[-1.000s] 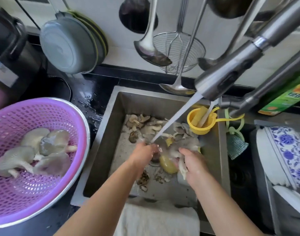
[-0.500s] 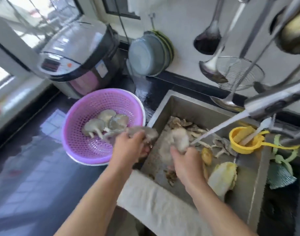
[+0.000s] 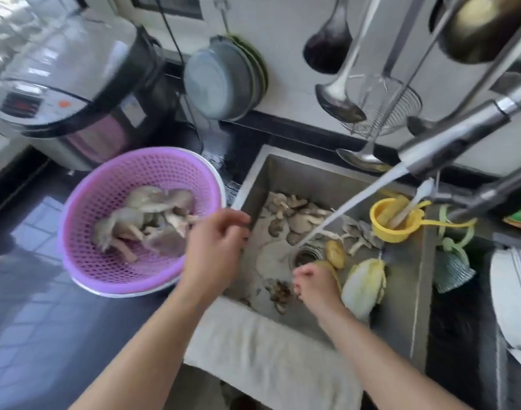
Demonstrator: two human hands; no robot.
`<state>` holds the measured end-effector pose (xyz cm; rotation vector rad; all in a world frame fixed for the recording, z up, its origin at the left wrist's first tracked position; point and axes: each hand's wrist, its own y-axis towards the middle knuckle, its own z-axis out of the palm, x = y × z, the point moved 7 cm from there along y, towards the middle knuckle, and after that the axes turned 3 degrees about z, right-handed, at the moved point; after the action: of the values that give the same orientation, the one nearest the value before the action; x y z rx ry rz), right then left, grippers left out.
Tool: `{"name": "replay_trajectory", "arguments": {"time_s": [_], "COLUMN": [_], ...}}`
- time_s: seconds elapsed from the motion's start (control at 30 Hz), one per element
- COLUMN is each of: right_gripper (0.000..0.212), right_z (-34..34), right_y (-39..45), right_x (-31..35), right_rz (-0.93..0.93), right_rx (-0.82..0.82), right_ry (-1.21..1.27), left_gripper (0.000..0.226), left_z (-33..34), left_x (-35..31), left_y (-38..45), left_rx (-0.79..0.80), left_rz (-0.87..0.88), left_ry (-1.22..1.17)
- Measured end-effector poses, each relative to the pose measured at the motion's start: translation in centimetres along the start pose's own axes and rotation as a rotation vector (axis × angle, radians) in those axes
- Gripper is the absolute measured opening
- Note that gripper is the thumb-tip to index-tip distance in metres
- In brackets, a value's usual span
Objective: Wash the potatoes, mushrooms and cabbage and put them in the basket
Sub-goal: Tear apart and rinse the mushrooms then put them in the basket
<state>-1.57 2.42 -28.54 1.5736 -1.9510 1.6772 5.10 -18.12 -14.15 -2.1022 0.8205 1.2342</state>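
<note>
Head cam only, so just the one angle. No writing is readable anywhere: the panel on the silver and black rice cooker at back left is a blur of red display and an orange dot, and the green packet at the far right edge is too cut off to read.

The round purple plastic mesh basket sits on the dark countertop just left of the stainless steel sink. A heap of pale grey oyster mushrooms lies in it, stems pointing mostly down and toward the sink side.

The left hand hovers over the basket's right rim and the sink's left edge, fingers loosely curled with nothing in them. The right hand is low in the sink by the drain, fingers curled; can't tell if it has hold of anything.

More unwashed grey mushrooms are scattered along the back of the sink floor. A small yellowish potato sits just right of the drain, long axis running front to back. The pale green napa cabbage lies in the right front part of the sink, its long axis front to back too, just beside the right hand.

Water streams from the steel tap diagonally toward the drain. A yellow plastic strainer cup hangs at the right wall of the sink, and a white cloth is draped over the front edge.
</note>
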Motion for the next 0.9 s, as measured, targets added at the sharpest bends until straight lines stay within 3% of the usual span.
{"name": "replay_trajectory", "arguments": {"time_s": [0.1, 0.17, 0.33, 0.5, 0.6, 0.7, 0.83, 0.9], "right_gripper": [0.02, 0.016, 0.026, 0.031, 0.026, 0.03, 0.032, 0.026], "right_z": [-5.7, -7.6, -7.1, -4.8, -4.8, -5.5, -8.8, -10.8], "right_y": [4.9, 7.8, 14.1, 19.2, 19.5, 18.2, 16.3, 15.2], "right_x": [-2.9, -2.4, 1.0, 0.4, 1.2, 3.6, 4.0, 2.4], "right_rz": [0.021, -0.058, -0.331, -0.296, -0.412, -0.517, -0.239, -0.06], "right_rx": [-0.089, -0.136, -0.233, -0.122, -0.164, -0.232, -0.231, -0.19], "right_ry": [-0.285, -0.433, -0.844, -1.077, -1.165, -1.098, -0.822, -0.507], "left_gripper": [0.021, 0.019, 0.02, 0.018, 0.019, 0.022, 0.022, 0.024], "left_z": [9.3, 12.3, 13.9, 14.1, 13.3, 12.9, 13.1, 13.0], "left_x": [5.5, 9.2, 14.0, 14.6, 14.4, 13.9, 13.8, 13.7], "left_y": [0.0, -0.1, 0.4, 0.2, 0.0, -0.3, -0.5, -0.4], "left_rx": [0.329, 0.413, 0.282, 0.168, 0.099, 0.096, 0.135, 0.112], "left_rz": [-0.281, -0.393, -0.487, -0.406, -0.397, -0.381, -0.352, -0.354], "left_ry": [0.096, 0.244, 0.377, 0.34, 0.268, 0.257, 0.251, 0.242]}}
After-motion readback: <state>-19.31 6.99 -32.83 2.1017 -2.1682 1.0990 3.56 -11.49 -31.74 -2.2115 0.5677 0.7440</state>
